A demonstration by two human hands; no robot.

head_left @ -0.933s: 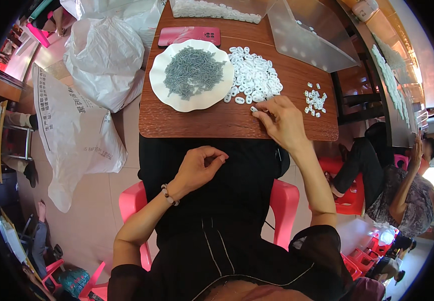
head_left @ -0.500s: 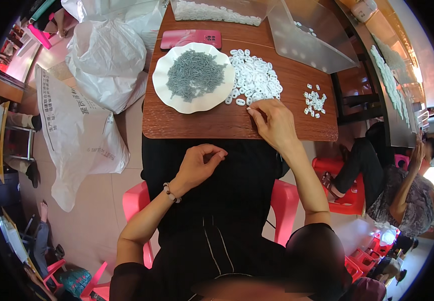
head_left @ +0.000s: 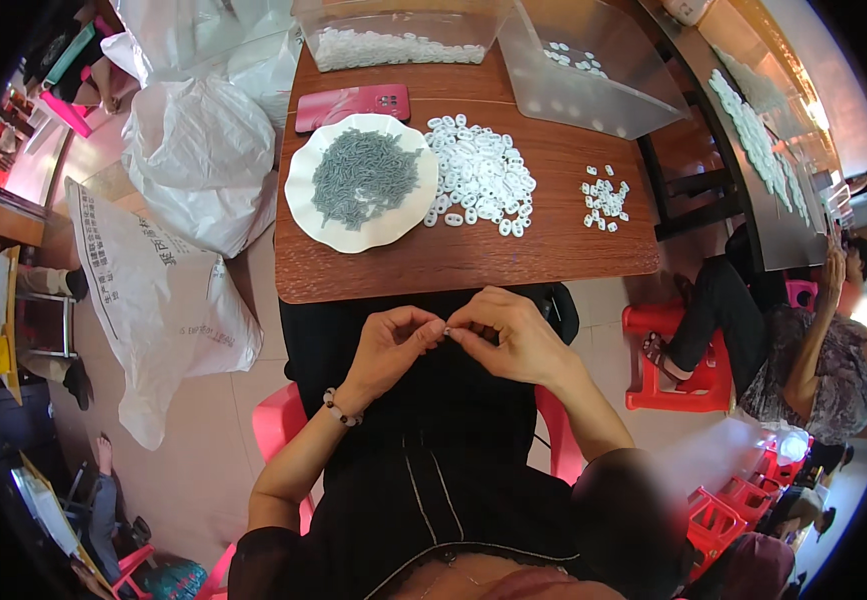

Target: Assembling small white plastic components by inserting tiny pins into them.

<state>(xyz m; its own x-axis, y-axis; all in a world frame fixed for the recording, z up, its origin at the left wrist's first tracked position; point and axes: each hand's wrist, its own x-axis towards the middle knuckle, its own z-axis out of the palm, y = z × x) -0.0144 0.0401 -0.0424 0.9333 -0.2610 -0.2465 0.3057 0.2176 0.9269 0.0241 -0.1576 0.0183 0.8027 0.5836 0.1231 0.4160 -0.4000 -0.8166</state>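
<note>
In front of my lap, off the table's near edge, my hands meet fingertip to fingertip. My right hand pinches a small white plastic piece, mostly covered by fingers. Thumb and forefinger of my left hand are pressed together against it; anything else between them is hidden. On the table, a scalloped white plate bears a heap of short grey pins. Right of it spreads a pile of white oval pieces with holes. A smaller group of white pieces lies farther right.
A pink phone lies behind the plate on the brown table. Two clear plastic bins with white pieces stand at the back. White sacks sit on the floor at left. A person sits at the right.
My right hand has come from the edge of the white pile back toward my lap, with a small piece in its fingertips. It now meets my left hand. The head view has shifted slightly.
</note>
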